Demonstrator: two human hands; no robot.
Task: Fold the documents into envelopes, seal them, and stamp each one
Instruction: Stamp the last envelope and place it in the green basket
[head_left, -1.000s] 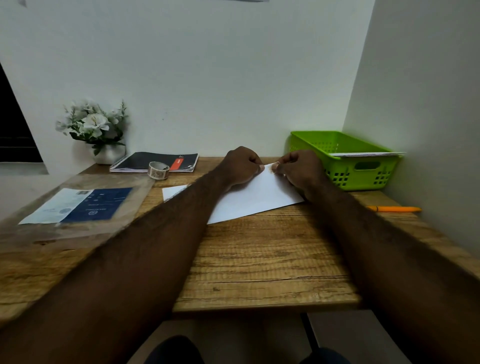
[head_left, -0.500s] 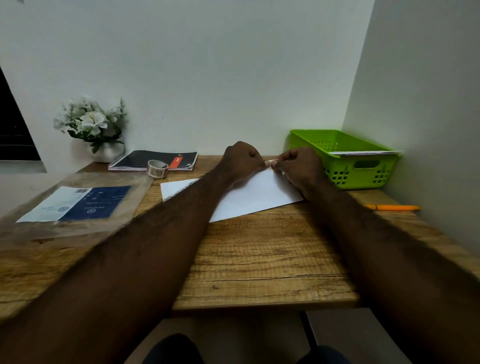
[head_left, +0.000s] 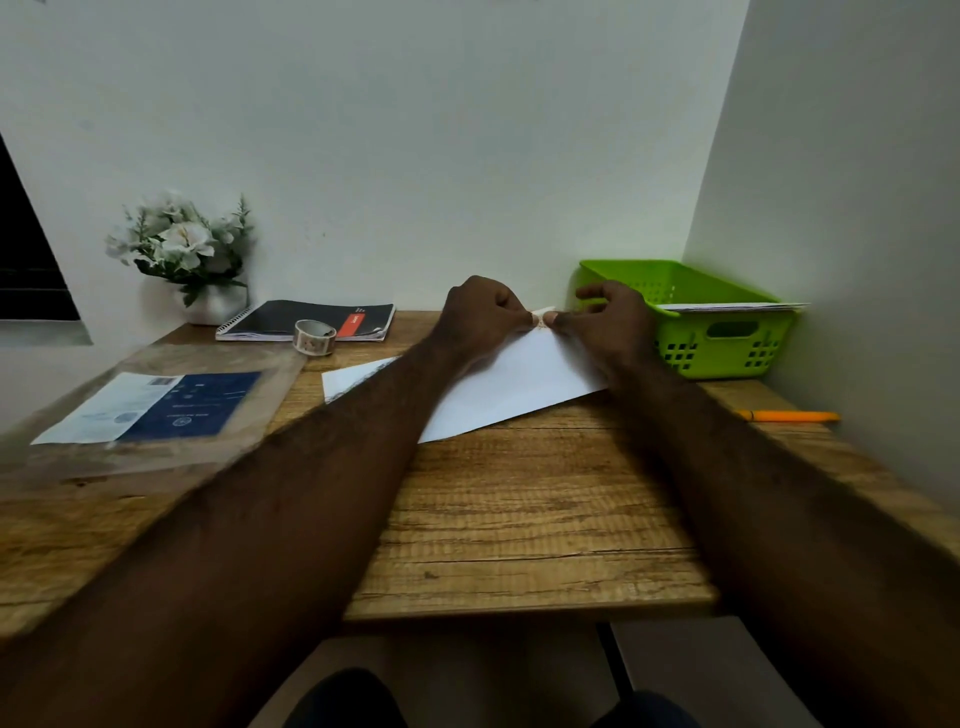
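White envelope (head_left: 519, 387) part-hidden by arms; L hand (head_left: 480, 317) & R hand (head_left: 605, 325) pinching small sticker (head_left: 540, 317).

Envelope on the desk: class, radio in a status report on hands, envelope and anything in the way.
Left hand and right hand share a pinch grip on a small sticker at the far corner of the envelope. Envelope flat on desk. Nothing in the way.

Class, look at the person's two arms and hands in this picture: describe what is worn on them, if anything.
Nothing is worn. The left hand and right hand are bare, with no gloves, rings, watch or bracelet visible. Both forearms are uncovered and hairy for as much as shows; no sleeve enters the frame.
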